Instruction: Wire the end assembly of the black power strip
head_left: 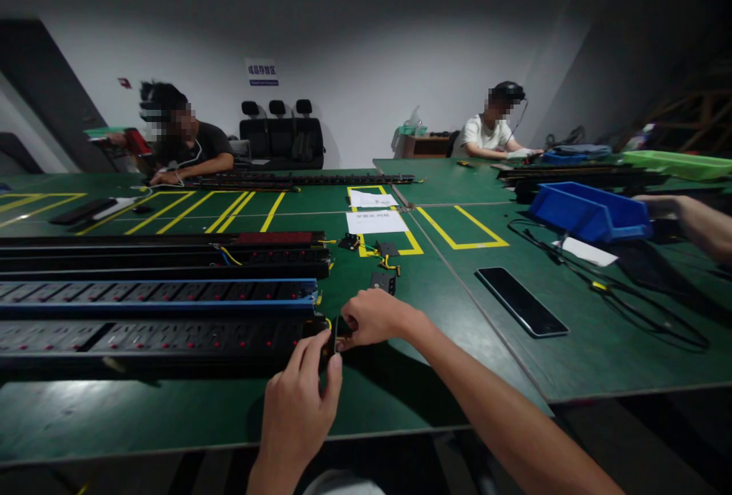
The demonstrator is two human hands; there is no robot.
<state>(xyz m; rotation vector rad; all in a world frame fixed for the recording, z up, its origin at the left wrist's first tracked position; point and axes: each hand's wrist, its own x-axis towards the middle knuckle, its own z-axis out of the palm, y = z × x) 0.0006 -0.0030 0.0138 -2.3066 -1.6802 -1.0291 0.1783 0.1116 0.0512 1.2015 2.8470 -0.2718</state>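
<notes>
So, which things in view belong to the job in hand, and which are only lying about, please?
Belonging, as far as I can judge:
nearest black socket strip
small black plate, pinched by the left hand, right hand close against it
yellow wire at that strip's end

Apparently just lying about:
smartphone
nearer printed sheet
black three-seat row

The wall sign point(261, 70) reads 成品存放区 above a band of tiny illegible print; writing on the two paper sheets point(376, 223) on the bench point(443, 300) is too blurred to read.
</notes>
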